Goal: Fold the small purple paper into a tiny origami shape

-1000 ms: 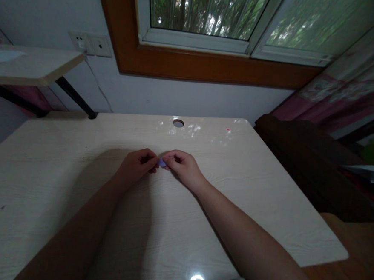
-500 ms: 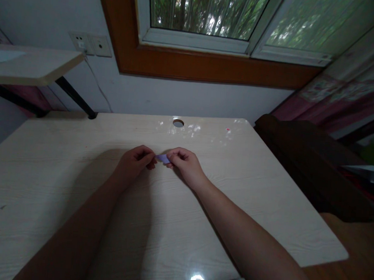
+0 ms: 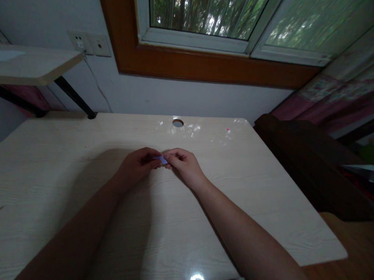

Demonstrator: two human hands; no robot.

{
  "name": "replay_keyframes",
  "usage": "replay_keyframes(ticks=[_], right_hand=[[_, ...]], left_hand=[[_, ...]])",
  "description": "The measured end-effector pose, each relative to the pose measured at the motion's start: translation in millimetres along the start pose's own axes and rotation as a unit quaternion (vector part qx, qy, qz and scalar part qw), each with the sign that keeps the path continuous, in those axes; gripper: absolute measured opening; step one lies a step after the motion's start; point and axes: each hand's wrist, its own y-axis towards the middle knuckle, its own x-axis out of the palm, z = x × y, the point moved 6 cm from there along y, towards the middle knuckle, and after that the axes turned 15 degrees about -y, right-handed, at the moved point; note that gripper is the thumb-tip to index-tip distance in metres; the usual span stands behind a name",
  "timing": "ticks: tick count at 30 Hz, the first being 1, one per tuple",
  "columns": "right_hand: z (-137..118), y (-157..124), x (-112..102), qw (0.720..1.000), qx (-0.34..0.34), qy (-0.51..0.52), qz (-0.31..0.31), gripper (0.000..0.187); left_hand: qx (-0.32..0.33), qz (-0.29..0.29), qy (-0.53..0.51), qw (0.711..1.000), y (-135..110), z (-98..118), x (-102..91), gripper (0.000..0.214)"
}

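Note:
A small purple piece of paper (image 3: pixel 162 159), apparently folded, is held between my two hands just above the desk (image 3: pixel 181 225). My right hand (image 3: pixel 185 164) pinches its right end between thumb and fingers. My left hand (image 3: pixel 137 164) is at its left end, with the thumb below and the fingers above, closed around the edge. The fingertips of both hands nearly meet. Most of the paper is hidden by the fingers, so its exact shape cannot be made out.
A round cable hole (image 3: pixel 178 123) lies near the desk's back edge, with a small pink spot (image 3: pixel 228 129) to its right. A raised shelf (image 3: pixel 35 67) on black legs stands at the left. Dark wooden furniture (image 3: pixel 300 165) borders the desk's right side.
My left hand has shifted slightly right, closer to my right hand, and its thumb and fingers have spread around the paper's left part. Less of the paper shows. My right hand has barely moved.

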Motion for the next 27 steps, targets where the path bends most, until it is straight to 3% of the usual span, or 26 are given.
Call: replay_keyframes(ticks=[21,27], right_hand=[[-1.4,-1.2,5.5,0.999,-0.042,0.002,-0.017,0.028],[-2.9,-0.5,3.1,0.999,-0.021,0.015,-0.028,0.026]], left_hand=[[-0.003,0.042,-0.042,0.998,-1.9,9.9,-1.6,0.022],[0.027,0.004,0.006,1.000,-2.6,11.6,2.0,0.025]])
